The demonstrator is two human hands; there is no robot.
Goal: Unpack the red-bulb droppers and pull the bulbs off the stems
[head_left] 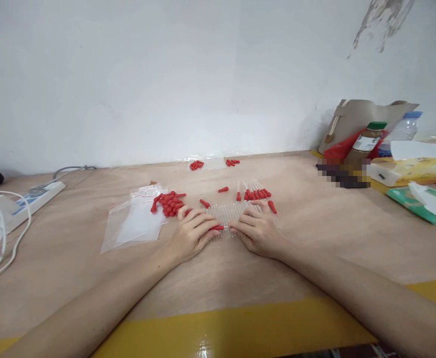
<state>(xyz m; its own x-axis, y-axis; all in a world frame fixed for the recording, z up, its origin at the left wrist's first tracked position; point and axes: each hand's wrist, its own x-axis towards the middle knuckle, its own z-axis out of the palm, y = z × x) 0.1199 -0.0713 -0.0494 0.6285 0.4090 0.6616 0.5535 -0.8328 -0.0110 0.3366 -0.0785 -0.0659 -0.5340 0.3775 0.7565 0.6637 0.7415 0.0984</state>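
Note:
My left hand (195, 231) pinches a red rubber dropper bulb (216, 227) between thumb and fingers. Facing it, my right hand (259, 228) grips a thin glass dropper tube whose end meets the bulb's mouth; how far it sits inside cannot be made out. Beneath and behind both hands lies a row of clear glass tubes (225, 213). A heap of red bulbs (171, 203) rests beyond my left hand, with single bulbs (223, 189) scattered nearby. Past my right hand, several droppers (257, 193) with red bulbs fitted lie side by side.
Clear plastic bags (137, 221) lie flat at the left. More red bulbs in a bag (196, 165) sit by the wall. A power strip (35, 204) with white cables is far left. On the right are a green-capped bottle (367, 141), tissue packs (411, 169) and a beige bag (355, 119).

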